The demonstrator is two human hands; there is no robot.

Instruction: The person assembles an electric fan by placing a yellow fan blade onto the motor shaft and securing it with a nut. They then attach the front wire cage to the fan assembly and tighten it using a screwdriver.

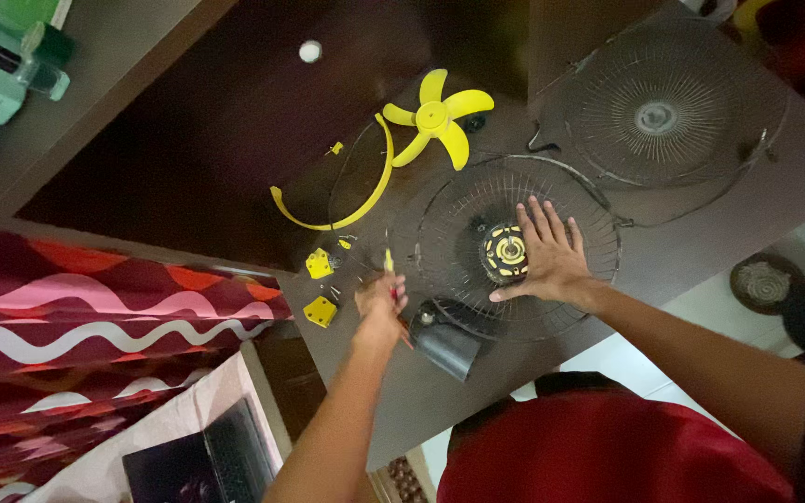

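The left hand (382, 298), clenched on a yellow-handled screwdriver (388, 264), sits just left of the rear fan guard (458, 224), where the open right hand (552, 259) presses flat.

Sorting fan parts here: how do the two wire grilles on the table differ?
The near grille has a yellow-and-black hub in its middle; the far grille has a small grey disc. The right hand lies flat on the near grille; no hand touches the far grille. Both are round, dark wire and lie flat on the table.
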